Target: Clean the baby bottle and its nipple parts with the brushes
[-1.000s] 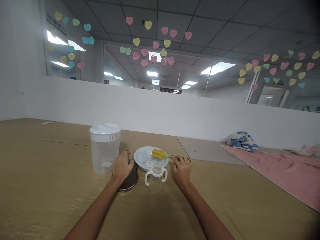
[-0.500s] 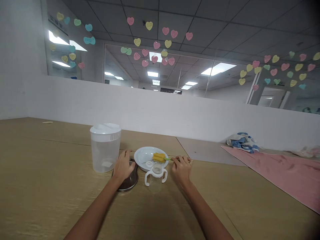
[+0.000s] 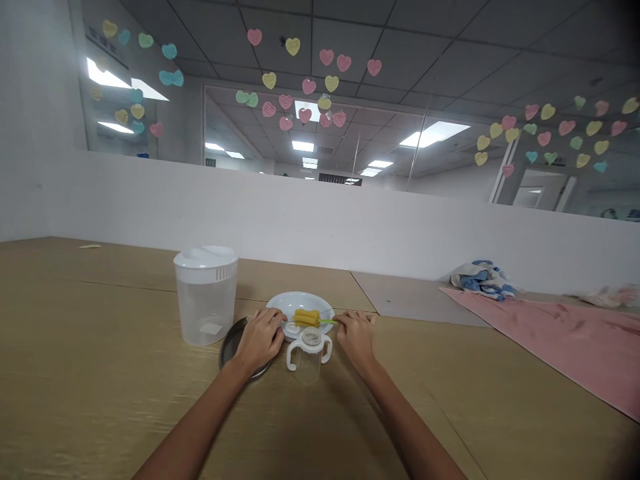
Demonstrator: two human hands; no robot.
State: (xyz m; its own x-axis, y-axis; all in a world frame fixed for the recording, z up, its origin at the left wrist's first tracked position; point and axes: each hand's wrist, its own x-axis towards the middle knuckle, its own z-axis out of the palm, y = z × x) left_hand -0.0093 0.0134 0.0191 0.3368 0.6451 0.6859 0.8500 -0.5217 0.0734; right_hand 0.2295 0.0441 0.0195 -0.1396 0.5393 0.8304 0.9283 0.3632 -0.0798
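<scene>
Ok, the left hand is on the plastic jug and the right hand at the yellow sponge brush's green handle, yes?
No: the head view shows the left hand on a dark round metal disc beside the plastic jug, not on it. The right hand at the yellow sponge brush's green handle is correct.

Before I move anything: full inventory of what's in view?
table: 1, tan, under everything
pitcher: 1, clear with white lid, left of plate
round metal disc: 1, dark, under left hand
plate: 1, white, table centre
sponge bottle brush: 1, yellow with green handle, on plate
ring: 1, white, at plate's near rim
two-handled cup: 1, clear with white handles, in front of plate
towel: 1, pink, table right
crumpled cloth: 1, blue and white, beyond towel
paper hearts: many, pink, yellow, green, blue, on glass beyond partition
left hand: 1, over disc
right hand: 1, fingers at brush handle
</scene>
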